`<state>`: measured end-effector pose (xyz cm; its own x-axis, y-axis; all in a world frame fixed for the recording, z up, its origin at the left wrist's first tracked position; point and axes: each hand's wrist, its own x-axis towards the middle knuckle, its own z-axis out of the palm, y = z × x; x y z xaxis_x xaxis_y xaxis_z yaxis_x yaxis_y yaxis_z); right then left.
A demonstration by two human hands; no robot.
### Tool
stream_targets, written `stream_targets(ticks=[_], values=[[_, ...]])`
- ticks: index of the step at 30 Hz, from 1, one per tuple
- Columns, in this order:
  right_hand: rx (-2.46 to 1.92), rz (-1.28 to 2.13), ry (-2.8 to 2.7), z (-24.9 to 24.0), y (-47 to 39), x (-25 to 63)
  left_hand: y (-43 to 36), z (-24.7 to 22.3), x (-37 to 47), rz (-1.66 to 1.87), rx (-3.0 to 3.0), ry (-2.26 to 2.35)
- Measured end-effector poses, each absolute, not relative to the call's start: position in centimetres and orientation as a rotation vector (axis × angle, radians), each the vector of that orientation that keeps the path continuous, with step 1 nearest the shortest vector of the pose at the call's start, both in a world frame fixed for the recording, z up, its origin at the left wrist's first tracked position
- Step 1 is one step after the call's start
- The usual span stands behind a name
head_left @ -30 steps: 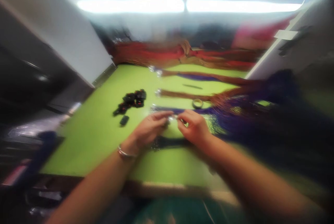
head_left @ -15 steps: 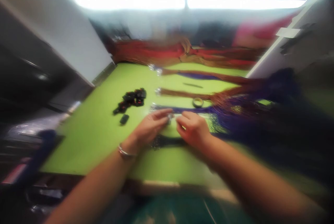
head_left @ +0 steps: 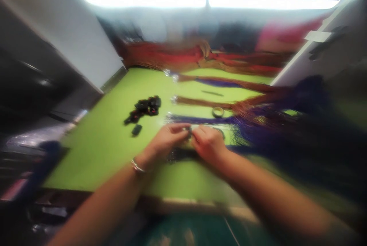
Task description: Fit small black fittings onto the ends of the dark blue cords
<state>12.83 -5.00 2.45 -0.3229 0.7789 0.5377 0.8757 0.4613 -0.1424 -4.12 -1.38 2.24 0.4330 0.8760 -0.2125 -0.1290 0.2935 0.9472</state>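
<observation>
My left hand (head_left: 168, 138), with a bracelet at its wrist, pinches a small dark connector (head_left: 188, 131) between thumb and fingertips. Right up against the connector is my right hand (head_left: 210, 140), its fingers closed in a pinch. What it holds is hidden; it may be a thin wire end. Just beyond the hands runs a bundle of blue wires (head_left: 200, 119) with shiny terminal ends at its left. A dark bundle (head_left: 186, 155) lies partly under the hands. Left of them sits a pile of black connectors (head_left: 145, 107), with one black connector (head_left: 137, 130) apart from it.
On the green tabletop (head_left: 109, 154) lie brown wire bundles (head_left: 200, 101), a roll of tape (head_left: 218, 112) and a thin dark tool (head_left: 212, 93). Red and brown wires (head_left: 172, 56) line the back. Tangled blue wires (head_left: 275, 135) fill the right. A pale panel (head_left: 94, 47) stands at the left.
My right hand has moved slightly left and its fingertips now meet the connector in my left hand. A dark ring shape behind the right hand has come into view.
</observation>
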Motion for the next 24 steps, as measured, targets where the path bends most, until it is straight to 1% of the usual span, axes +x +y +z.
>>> stream_targets(ticks=[3,6,9,11,13,19,21,24], values=[[-1.408,-0.187,-2.192,2.2,-5.1,12.5,-1.5,2.1,-4.2,0.792,1.124,0.921],[-1.421,-0.067,-2.202,2.2,-5.2,12.4,-1.5,2.5,-4.4,0.748,1.208,0.928],[-1.349,0.109,-2.177,3.0,-5.2,12.8,-1.1,3.1,-5.1,0.692,1.305,0.897],[-1.288,0.270,-2.178,3.9,-4.7,13.4,-0.7,3.2,-6.0,0.598,1.386,0.872],[-1.320,0.392,-2.184,4.8,-3.6,14.0,-0.4,3.2,-6.7,0.480,1.465,0.855],[-1.808,0.293,-2.341,5.9,1.8,14.1,-1.0,3.2,-6.7,0.243,1.638,0.758],[-1.825,0.311,-2.375,5.7,2.6,13.7,-1.6,3.5,-6.3,0.195,1.691,0.732],[-1.736,0.268,-2.367,5.3,2.4,12.9,-2.2,4.2,-5.8,0.213,1.780,0.689]])
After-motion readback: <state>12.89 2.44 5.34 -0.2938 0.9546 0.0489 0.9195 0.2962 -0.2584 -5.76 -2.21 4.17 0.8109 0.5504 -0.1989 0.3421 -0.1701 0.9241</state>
